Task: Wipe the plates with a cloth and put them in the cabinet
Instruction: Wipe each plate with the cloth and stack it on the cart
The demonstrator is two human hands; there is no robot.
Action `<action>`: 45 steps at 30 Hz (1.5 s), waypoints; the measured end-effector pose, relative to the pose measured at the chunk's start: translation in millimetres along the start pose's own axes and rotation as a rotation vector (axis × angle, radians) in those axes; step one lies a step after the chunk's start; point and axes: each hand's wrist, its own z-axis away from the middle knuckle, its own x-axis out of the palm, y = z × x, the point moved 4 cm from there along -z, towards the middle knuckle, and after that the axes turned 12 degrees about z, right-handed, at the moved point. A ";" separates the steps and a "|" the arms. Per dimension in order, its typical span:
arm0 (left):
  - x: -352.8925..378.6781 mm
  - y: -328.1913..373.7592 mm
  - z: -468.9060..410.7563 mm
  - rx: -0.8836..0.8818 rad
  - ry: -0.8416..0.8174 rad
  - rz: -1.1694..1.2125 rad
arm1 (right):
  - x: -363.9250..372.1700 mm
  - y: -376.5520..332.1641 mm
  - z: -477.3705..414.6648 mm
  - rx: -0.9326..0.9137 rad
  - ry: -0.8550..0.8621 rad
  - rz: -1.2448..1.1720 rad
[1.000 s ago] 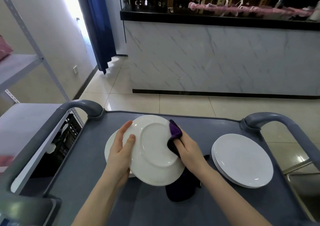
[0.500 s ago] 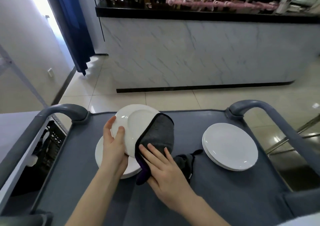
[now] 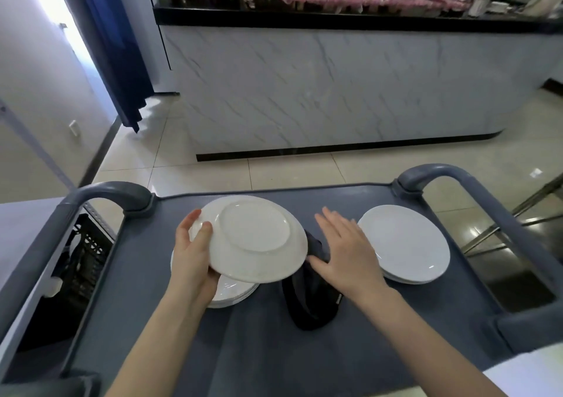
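Head camera: we look down past a marble-fronted counter [image 3: 335, 91] to a grey cart [image 3: 304, 366], where the work is laid out. On its right we see a stack of white plates [image 3: 408, 244] lying flat. At centre-left a single white plate [image 3: 253, 238] is held tilted, its underside toward us, above a second stack [image 3: 234, 293] that rests on the cart. A dark cloth [image 3: 307, 305] lies crumpled on the cart between the two stacks. Our left hand [image 3: 192, 259] grips the raised plate's left rim, thumb on the underside and fingers curled behind. Our right hand [image 3: 347, 250] hangs over the cloth, fingers straight and slightly apart, holding nothing; whether it touches the cloth, we cannot tell
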 end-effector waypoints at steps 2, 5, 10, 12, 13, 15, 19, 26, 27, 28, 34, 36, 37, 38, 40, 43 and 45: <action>0.2 -1.0 -0.8 -0.036 0.007 0.019 | -10.4 -17.1 7.8 -0.144 0.156 -0.089; 3.8 -1.3 -2.0 -0.106 0.031 0.057 | -17.6 -33.7 20.3 -0.251 0.363 -0.168; 23.2 -1.1 -1.7 -0.238 -0.060 0.131 | -32.2 -25.3 15.0 -0.161 0.536 -0.216; 36.3 -5.2 -1.1 -0.305 -0.128 0.119 | -42.1 -13.2 7.3 -0.052 0.524 -0.270; 43.1 -7.8 -0.5 -0.321 -0.173 0.064 | -46.3 -4.6 4.1 0.017 0.501 -0.313; 54.7 -14.2 0.2 -0.278 -0.271 -0.152 | -49.3 17.8 1.5 0.160 0.442 -0.405; 67.0 -26.4 -8.6 0.017 -0.300 -0.678 | -39.2 71.0 8.1 0.434 0.284 -0.609; 99.9 -81.6 -10.9 0.088 -0.366 -0.818 | -13.9 136.9 33.9 0.734 0.143 -1.156; 107.3 -90.8 -11.5 0.086 -0.375 -0.826 | -12.5 147.4 36.8 0.747 0.144 -1.168; 114.7 -100.1 -10.9 0.076 -0.386 -0.826 | -10.7 159.0 39.4 0.762 0.145 -1.173; 156.2 -153.5 -5.6 0.044 -0.374 -0.837 | 2.4 227.9 50.5 0.832 0.091 -1.060; 168.0 -170.8 -4.0 0.009 -0.328 -0.780 | 9.7 249.3 52.3 0.858 0.067 -1.023; 173.7 -179.5 -3.6 -0.012 -0.300 -0.755 | 13.7 259.5 52.6 0.867 0.059 -1.003; 178.9 -188.0 -3.5 -0.030 -0.275 -0.740 | 17.5 268.9 52.5 0.871 0.052 -0.985; 187.5 -205.5 -5.5 -0.064 -0.243 -0.725 | 24.1 284.5 50.9 0.874 0.037 -0.941; 195.2 -228.3 -9.1 -0.115 -0.222 -0.738 | 36.5 303.8 47.5 0.891 0.014 -0.852; 196.5 -238.9 -9.6 -0.140 -0.219 -0.755 | 45.0 311.1 45.7 0.891 -0.010 -0.816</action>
